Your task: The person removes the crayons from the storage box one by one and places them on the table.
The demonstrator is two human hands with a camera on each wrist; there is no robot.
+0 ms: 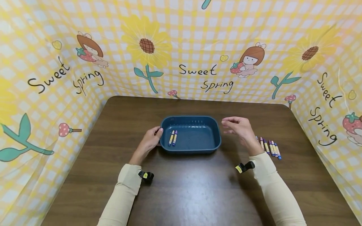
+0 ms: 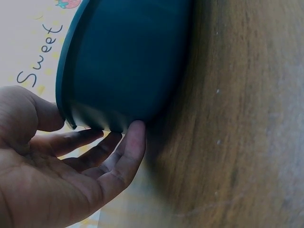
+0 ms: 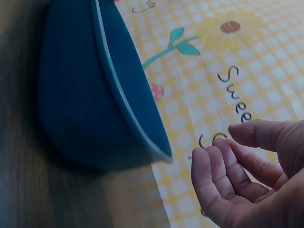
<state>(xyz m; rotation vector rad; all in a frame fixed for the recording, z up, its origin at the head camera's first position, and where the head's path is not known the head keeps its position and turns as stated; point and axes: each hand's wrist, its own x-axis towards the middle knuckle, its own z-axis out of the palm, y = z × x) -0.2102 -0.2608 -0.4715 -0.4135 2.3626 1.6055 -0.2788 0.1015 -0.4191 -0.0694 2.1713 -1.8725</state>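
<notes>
A dark blue plastic basin (image 1: 195, 150) stands on the table, and two crayons (image 1: 172, 138) lie side by side in its left part. My left hand (image 1: 150, 139) grips the basin's left end; in the left wrist view the thumb is at the rim and the fingers (image 2: 136, 137) press the outer wall. Off the basin's right end, my right hand (image 1: 238, 127) hovers with loosely bent fingers and nothing between them. The right wrist view shows that hand (image 3: 251, 175) apart from the basin's rim.
Several more crayons (image 1: 272, 148) lie in a row on the table to the right, partly hidden by my right wrist. The brown wooden table (image 1: 186, 188) is bordered at the back and sides by a yellow checked cloth (image 1: 181, 47).
</notes>
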